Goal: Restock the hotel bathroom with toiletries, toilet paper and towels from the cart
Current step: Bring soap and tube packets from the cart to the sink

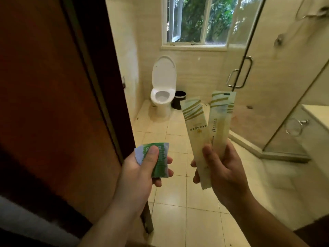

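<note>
My left hand point(142, 168) grips a small green and white toiletry packet point(159, 160), thumb pressed on its top. My right hand point(222, 168) holds two long pale sachets with green stripes, fanned upward: one leaning left point(195, 129) and one standing more upright point(220, 120). Both hands are raised in front of me at the bathroom doorway. No cart, towels or toilet paper are in view.
A dark wooden door point(53, 104) fills the left side. Ahead is a white toilet point(162, 86) with its lid up, a black bin point(179, 99) beside it, and a window point(199, 20) above. A glass shower enclosure point(267, 86) with a metal handle stands on the right. The floor is tiled.
</note>
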